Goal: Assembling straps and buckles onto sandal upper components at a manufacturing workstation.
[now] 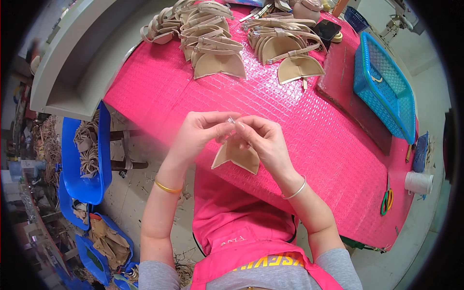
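My left hand and my right hand meet over the near edge of the pink table, fingertips pinched together. Between them glints a tiny silvery piece, which looks like a strap buckle; its exact form is too small to make out. Just below my fingers is a beige shoe upper piece with a notched lower edge. My right hand covers its upper part, and I cannot tell whether a strap joins it to the buckle.
Farther back lie two overlapping rows of beige strapped shoe uppers. A dark red board and a turquoise basket stand at right, with scissors and a white thread spool nearer. Blue bins hold pieces at left.
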`<move>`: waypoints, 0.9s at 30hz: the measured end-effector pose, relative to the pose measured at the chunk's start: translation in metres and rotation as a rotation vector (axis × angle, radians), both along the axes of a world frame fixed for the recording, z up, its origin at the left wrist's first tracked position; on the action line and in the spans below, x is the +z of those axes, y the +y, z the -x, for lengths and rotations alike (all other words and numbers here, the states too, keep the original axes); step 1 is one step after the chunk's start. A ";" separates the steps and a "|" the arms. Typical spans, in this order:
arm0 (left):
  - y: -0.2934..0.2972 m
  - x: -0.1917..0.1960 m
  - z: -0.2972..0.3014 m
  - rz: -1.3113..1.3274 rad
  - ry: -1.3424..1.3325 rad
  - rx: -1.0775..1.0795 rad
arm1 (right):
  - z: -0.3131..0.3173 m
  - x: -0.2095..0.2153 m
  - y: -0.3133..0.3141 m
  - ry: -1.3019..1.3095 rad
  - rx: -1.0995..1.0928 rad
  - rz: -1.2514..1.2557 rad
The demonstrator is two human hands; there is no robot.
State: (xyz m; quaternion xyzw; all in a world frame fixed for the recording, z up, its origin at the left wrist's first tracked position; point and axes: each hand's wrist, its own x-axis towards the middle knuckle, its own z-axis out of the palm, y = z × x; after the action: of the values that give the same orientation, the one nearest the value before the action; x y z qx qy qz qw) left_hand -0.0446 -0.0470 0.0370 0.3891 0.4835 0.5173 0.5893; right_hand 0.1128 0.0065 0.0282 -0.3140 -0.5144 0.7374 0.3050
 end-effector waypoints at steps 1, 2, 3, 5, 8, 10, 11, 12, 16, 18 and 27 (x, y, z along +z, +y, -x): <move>-0.001 0.002 0.000 -0.017 0.107 -0.008 | -0.001 0.000 -0.001 0.010 0.014 -0.001; -0.001 0.001 -0.001 -0.017 0.107 -0.007 | -0.002 0.000 -0.002 0.020 0.029 -0.002; -0.001 0.001 -0.002 -0.108 0.258 0.004 | -0.002 0.000 -0.003 0.020 0.029 -0.001; -0.002 0.003 -0.003 -0.198 0.409 0.017 | -0.001 0.002 -0.004 -0.057 0.011 -0.097; -0.002 0.011 -0.004 -0.227 0.506 -0.018 | 0.001 0.007 -0.006 -0.020 -0.017 -0.094; -0.002 0.014 -0.005 -0.040 0.234 0.009 | 0.004 0.004 -0.006 0.072 -0.064 -0.102; 0.000 0.013 -0.003 -0.043 0.234 0.008 | 0.004 0.001 -0.006 0.162 -0.110 -0.108; 0.001 0.009 -0.002 -0.041 0.237 0.009 | 0.002 -0.002 -0.006 0.162 -0.104 -0.108; 0.007 0.005 -0.009 -0.121 0.259 -0.064 | 0.001 -0.006 0.000 0.052 -0.050 -0.223; 0.009 0.007 -0.003 -0.083 0.232 -0.053 | -0.002 -0.005 0.004 0.052 -0.100 -0.260; 0.011 0.028 -0.026 -0.248 0.985 0.350 | -0.021 -0.002 0.007 0.086 -0.105 -0.150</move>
State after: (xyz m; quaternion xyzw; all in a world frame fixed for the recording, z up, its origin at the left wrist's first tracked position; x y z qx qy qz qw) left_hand -0.0188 -0.0356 0.0652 0.5661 0.6956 0.4171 0.1471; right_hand 0.1333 0.0138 0.0261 -0.2849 -0.5372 0.6927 0.3877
